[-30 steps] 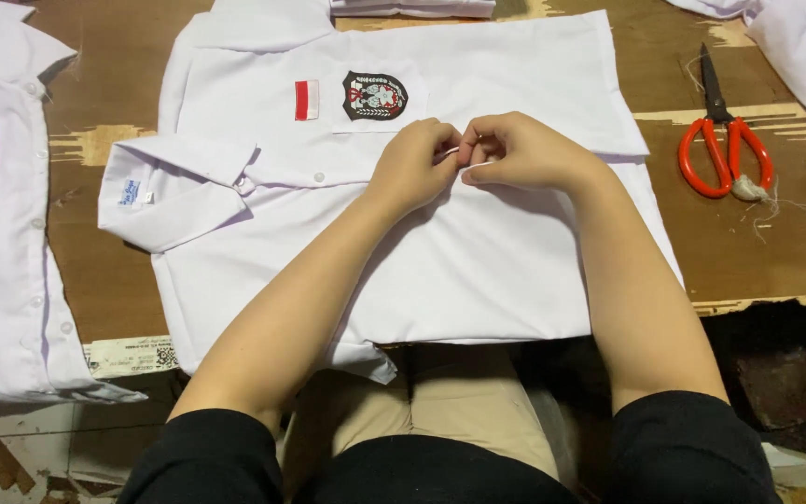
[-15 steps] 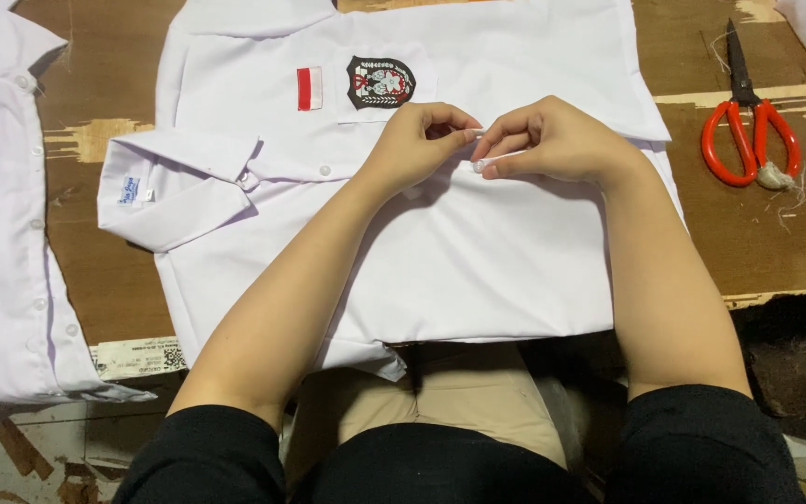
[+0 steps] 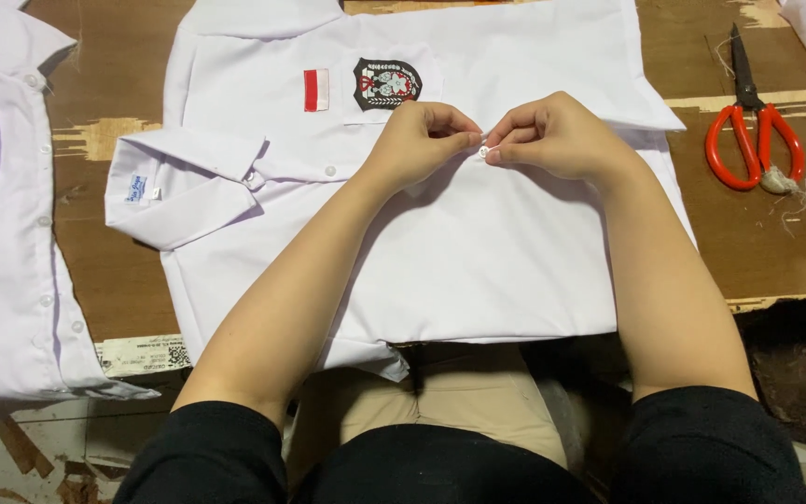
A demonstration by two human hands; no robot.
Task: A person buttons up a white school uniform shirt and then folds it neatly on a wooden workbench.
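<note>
Fingers (image 3: 466, 140) of both hands pinch narrow on a button (image 3: 483, 151) at the shirt (image 3: 478, 252) placket, mid-counter (image 3: 123, 280). Risk: button slips the hole, or I tug and skew the flat-laid fabric.

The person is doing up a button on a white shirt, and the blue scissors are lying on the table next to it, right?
Almost. The scissors have red-orange handles, not blue, as the head view shows. The rest holds: both hands, left hand and right hand, pinch a small button on the white shirt, and the scissors lie on the table beside it.
</note>
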